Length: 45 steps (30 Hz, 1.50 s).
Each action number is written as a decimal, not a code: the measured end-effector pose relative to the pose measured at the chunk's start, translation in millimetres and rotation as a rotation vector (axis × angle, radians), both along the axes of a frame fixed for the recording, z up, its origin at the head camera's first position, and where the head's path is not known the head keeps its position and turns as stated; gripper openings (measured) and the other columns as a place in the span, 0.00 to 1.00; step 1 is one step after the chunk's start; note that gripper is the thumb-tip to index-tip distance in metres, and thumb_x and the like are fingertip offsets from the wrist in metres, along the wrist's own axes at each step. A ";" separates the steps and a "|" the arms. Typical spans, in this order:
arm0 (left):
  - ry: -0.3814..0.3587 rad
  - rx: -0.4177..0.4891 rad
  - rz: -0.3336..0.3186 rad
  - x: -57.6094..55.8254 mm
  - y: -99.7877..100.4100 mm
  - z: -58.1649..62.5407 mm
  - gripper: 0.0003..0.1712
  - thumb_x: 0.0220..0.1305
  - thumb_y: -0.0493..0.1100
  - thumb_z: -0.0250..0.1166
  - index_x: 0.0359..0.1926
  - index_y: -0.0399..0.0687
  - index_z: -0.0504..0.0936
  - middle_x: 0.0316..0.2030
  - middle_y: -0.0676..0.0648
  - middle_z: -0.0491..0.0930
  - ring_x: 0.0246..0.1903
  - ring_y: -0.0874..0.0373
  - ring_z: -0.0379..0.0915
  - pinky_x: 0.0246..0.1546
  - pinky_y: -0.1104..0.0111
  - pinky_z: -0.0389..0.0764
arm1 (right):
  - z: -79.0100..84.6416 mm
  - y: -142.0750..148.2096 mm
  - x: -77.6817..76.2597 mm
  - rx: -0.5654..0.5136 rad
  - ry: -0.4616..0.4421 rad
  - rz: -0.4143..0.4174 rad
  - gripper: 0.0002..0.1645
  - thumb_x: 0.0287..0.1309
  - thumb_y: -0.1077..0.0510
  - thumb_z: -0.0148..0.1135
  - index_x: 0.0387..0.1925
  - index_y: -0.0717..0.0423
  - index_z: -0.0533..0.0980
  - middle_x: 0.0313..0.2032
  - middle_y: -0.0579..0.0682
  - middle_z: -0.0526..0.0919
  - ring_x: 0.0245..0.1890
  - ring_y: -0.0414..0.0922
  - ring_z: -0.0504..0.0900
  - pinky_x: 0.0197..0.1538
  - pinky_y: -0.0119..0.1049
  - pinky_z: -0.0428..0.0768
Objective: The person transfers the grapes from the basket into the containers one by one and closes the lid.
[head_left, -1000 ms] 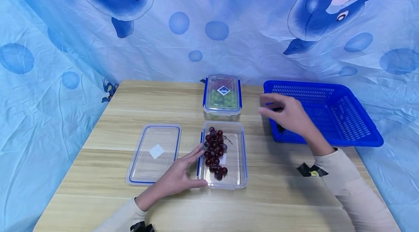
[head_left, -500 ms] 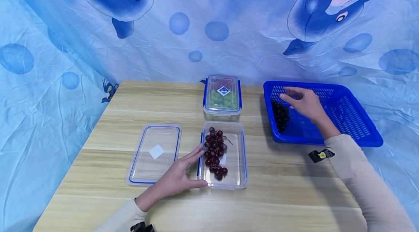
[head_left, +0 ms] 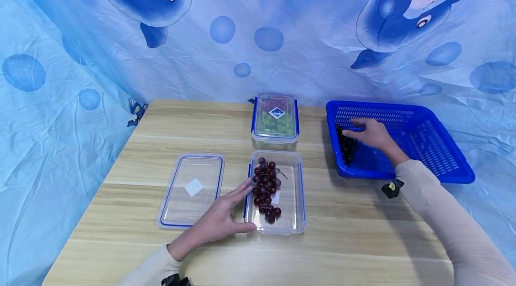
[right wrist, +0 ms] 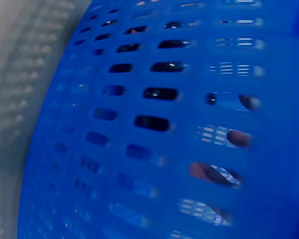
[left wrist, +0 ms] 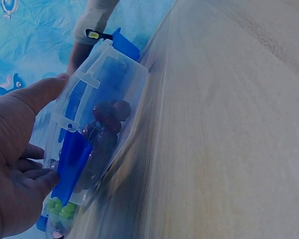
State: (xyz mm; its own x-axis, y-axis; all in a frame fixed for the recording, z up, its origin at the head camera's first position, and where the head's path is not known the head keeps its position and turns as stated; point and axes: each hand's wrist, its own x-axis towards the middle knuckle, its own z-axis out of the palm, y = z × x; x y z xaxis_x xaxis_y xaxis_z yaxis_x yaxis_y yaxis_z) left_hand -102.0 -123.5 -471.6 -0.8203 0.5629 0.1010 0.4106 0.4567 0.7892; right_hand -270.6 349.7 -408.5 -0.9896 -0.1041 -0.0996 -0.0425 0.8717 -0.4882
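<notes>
Grapes (head_left: 264,187), dark red, lie in the clear box (head_left: 291,212), head view, the left hand (head_left: 217,216) touching its side, fingers spread. Over in the blue basket (head_left: 372,174), the right hand (head_left: 372,134) is at black grapes (head_left: 347,149), fingers parted, touching or not I can't tell. Left wrist: fingers against the blue latch (left wrist: 72,167). Right wrist: black grapes glimpsed through the basket.

From my feed, I see red grapes (head_left: 264,179), black grapes (head_left: 348,150), blue basket (head_left: 364,171), wood-grained surface (head_left: 330,241), blue cartoon-print backdrop (head_left: 314,21).
</notes>
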 end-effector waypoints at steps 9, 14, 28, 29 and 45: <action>-0.008 -0.006 0.004 -0.3 0.8 1.2 0.59 0.49 0.59 0.81 0.75 0.39 0.63 0.80 0.47 0.51 0.75 0.44 0.55 0.73 0.45 0.60 | -10.3 -1.6 -6.7 0.083 -0.059 0.046 0.48 0.67 0.35 0.63 0.70 0.69 0.68 0.67 0.71 0.71 0.64 0.71 0.72 0.62 0.68 0.73; -0.008 -0.002 0.001 -0.8 0.8 1.3 0.59 0.49 0.58 0.81 0.75 0.38 0.63 0.80 0.46 0.51 0.75 0.44 0.55 0.73 0.45 0.60 | -16.1 0.2 -8.7 0.107 -0.081 0.053 0.49 0.65 0.35 0.64 0.70 0.69 0.68 0.67 0.73 0.70 0.63 0.72 0.71 0.61 0.69 0.74; -0.012 -0.001 0.002 -1.2 1.1 0.9 0.59 0.49 0.58 0.81 0.75 0.38 0.63 0.80 0.46 0.51 0.75 0.44 0.55 0.73 0.45 0.59 | -18.0 -9.6 -8.7 0.170 -0.071 0.015 0.37 0.63 0.52 0.66 0.67 0.70 0.71 0.61 0.74 0.76 0.61 0.73 0.73 0.62 0.73 0.70; -0.011 -0.001 0.002 -1.2 1.0 1.1 0.59 0.49 0.57 0.81 0.75 0.38 0.63 0.80 0.47 0.51 0.75 0.44 0.55 0.73 0.45 0.59 | -17.5 -10.1 -8.1 0.170 -0.061 0.011 0.35 0.63 0.52 0.66 0.66 0.69 0.72 0.60 0.73 0.76 0.60 0.73 0.73 0.63 0.74 0.69; -0.025 0.005 0.005 0.4 0.3 2.5 0.60 0.49 0.62 0.79 0.76 0.39 0.63 0.80 0.47 0.51 0.75 0.45 0.54 0.74 0.46 0.59 | -23.1 -15.5 -9.1 0.198 -0.020 0.016 0.38 0.61 0.50 0.71 0.65 0.70 0.73 0.61 0.74 0.75 0.62 0.74 0.71 0.65 0.74 0.67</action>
